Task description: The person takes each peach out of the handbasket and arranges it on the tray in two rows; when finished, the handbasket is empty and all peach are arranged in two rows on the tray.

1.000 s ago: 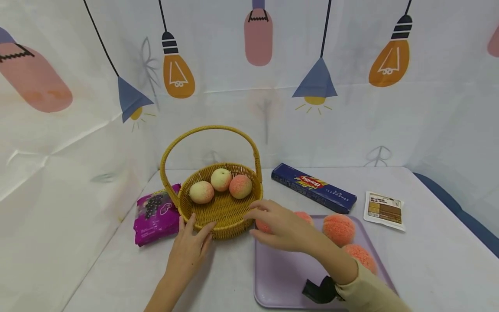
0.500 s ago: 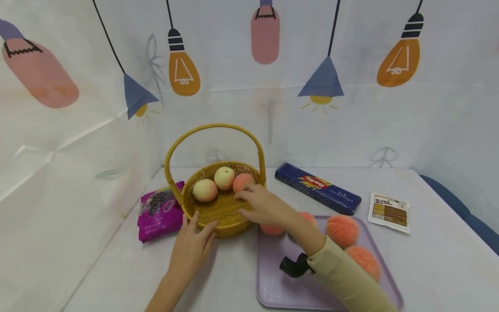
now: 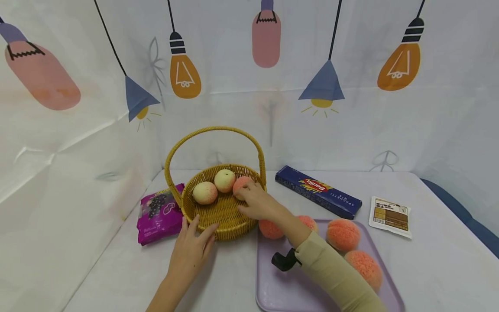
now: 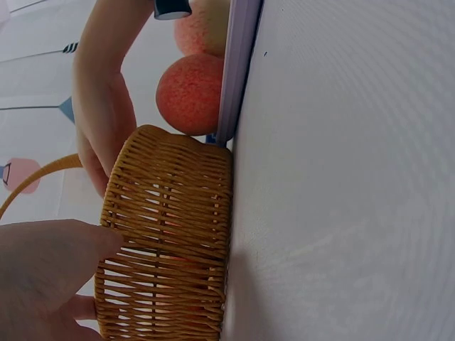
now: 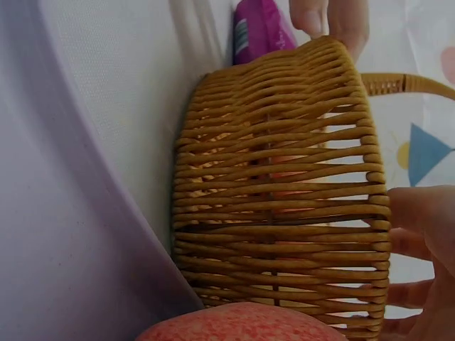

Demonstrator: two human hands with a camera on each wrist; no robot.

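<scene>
Head view: wicker basket (image 3: pixel 230 234) upright, handle (image 3: pixel 216 128) uppermost, its span left to right.

Left hand (image 3: pixel 190 249): mine, fingers spread.
Right hand (image 3: pixel 256 203): my fingers loosely bent, thumb apart.
Left forearm (image 3: pixel 168 289): bare, slanting up-right.
Right forearm (image 3: pixel 335 274): sleeved, slanting up-left.
In view: my 2 hands.

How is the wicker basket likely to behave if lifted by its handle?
The basket is probably light for its size, judging by the open gaps in its weave. Its arched handle looks fairly stiff, standing up without sagging. It might tip backward, and the round fruits roll, since they sit toward its far side.
</scene>
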